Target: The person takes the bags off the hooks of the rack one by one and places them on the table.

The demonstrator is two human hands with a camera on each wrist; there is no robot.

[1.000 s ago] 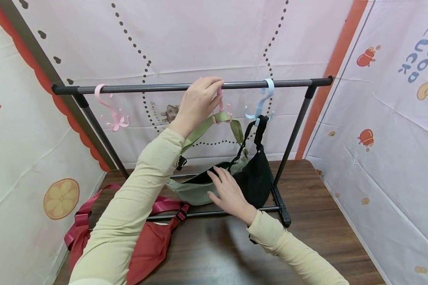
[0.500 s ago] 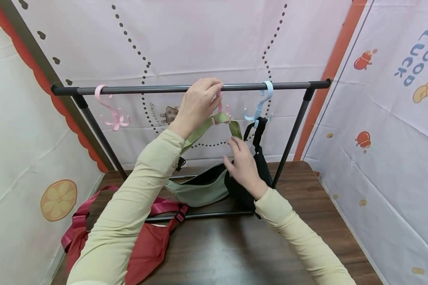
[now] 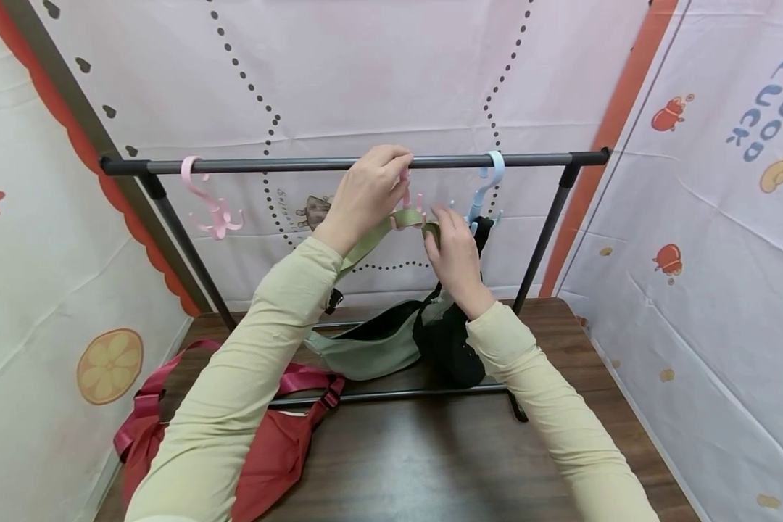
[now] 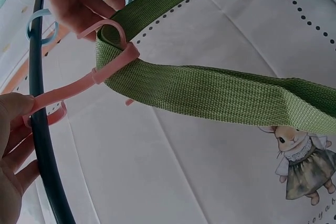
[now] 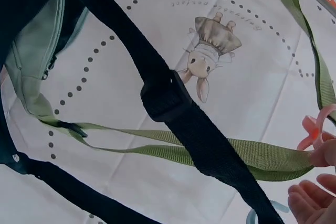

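My left hand [image 3: 368,190] pinches the top of a pink rotating hook [image 4: 68,90] against the black rail [image 3: 274,165]. A green webbing strap [image 4: 210,93] loops over one of the hook's prongs. From that strap hangs a pale green waist bag [image 3: 373,349], its main pocket gaping. My right hand [image 3: 458,261] is at the strap's right side, just by the hook. In the right wrist view its thumb meets the strap's looped end, while the other fingers lie loosely bent below. A black bag [image 3: 453,346] hangs by its strap from a blue hook [image 3: 489,181], partly hidden behind my right forearm.
Another pink hook [image 3: 217,214] with bare prongs hangs toward the rail's left end. A red waist bag [image 3: 277,453] lies at the left front of the wooden table [image 3: 391,464], partly under my left sleeve. Printed fabric walls [image 3: 711,290] enclose the table.
My right hand has risen from beside the green bag, past the black bag, to the green strap near the hook. My left hand keeps its hold on the pink hook.
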